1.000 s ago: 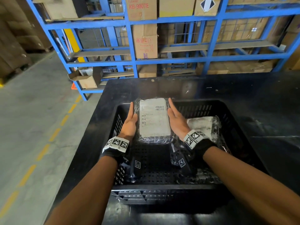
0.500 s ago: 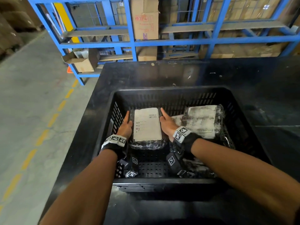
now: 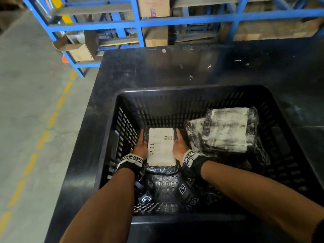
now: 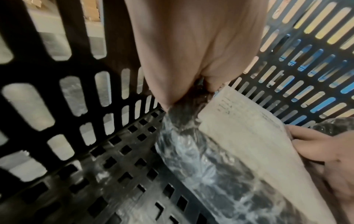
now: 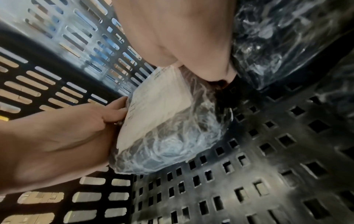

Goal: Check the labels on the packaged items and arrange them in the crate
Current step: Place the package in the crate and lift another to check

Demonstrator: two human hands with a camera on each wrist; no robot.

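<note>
Clasping the package's (image 3: 161, 146) sides in left hand (image 3: 141, 147) and right hand (image 3: 179, 146), we'd best land it flat, left in the crate (image 3: 175, 89).

We find bare crate floor (image 3: 164, 185) nearest us, stacked packages (image 3: 228, 132) blocking the right, the crate wall (image 3: 126, 128) close left.

Rack (image 3: 138, 23): blue shelving is standing behind the table (image 3: 175, 67), holding cardboard boxes (image 3: 153, 6).
Open box (image 3: 78, 48): sitting low, left.
Floor (image 3: 26, 102): grey concrete is carrying a dashed yellow line (image 3: 52, 118).
</note>
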